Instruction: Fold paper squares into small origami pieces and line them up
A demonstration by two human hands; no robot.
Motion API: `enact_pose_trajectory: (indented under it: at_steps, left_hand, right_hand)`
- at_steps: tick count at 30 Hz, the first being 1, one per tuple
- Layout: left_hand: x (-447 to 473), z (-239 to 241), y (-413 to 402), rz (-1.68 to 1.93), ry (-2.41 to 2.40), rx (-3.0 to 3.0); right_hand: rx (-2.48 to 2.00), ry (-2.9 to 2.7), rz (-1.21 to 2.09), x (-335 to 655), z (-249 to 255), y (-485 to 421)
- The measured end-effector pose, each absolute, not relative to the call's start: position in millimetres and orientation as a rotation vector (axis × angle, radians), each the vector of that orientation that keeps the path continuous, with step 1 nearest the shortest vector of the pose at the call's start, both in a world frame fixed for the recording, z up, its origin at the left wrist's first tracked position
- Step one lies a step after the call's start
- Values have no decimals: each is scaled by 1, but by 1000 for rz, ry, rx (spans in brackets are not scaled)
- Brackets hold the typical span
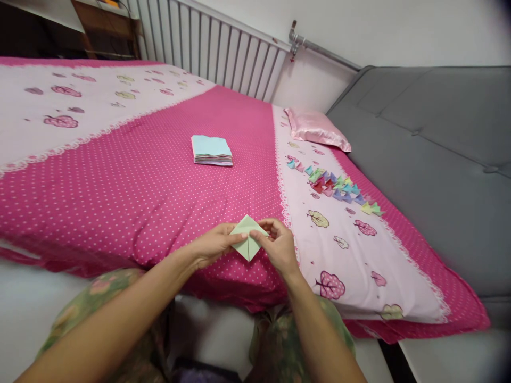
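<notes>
Between my hands is a pale green sheet of origami paper, folded into a diamond with a seam down its lower half. My left hand grips its left corner, thumb lying on top. On the right corner, my right hand pinches the paper, its thumb pressed on the face near the middle. The fingers beneath the paper are partly hidden. The diamond is held above the near edge of the pink bed cover. Farther off on the cover sits a square stack of coloured paper, light blue on top.
Several small folded paper pieces in many colours lie in rows to the right. Behind them rests a pink satin pillow. A grey padded headboard borders the right side; a white radiator stands against the back wall.
</notes>
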State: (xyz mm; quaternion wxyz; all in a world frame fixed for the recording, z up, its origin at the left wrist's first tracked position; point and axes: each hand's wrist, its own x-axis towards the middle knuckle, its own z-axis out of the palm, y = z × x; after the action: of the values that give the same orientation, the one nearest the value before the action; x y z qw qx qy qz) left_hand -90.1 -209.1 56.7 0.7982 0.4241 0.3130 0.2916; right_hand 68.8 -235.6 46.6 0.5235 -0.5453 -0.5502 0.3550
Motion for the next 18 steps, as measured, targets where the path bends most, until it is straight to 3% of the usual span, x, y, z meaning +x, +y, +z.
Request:
enact_pose_trajectory:
  at_steps: [9,18]
  left_hand:
    - [-91,61,-207,698,665,1091]
    - [-91,41,-195,726,1054,1449]
  right_hand:
    - [-1302,-1228,922,73,48,-236]
    - [-1553,-1335,777,81,38,-229]
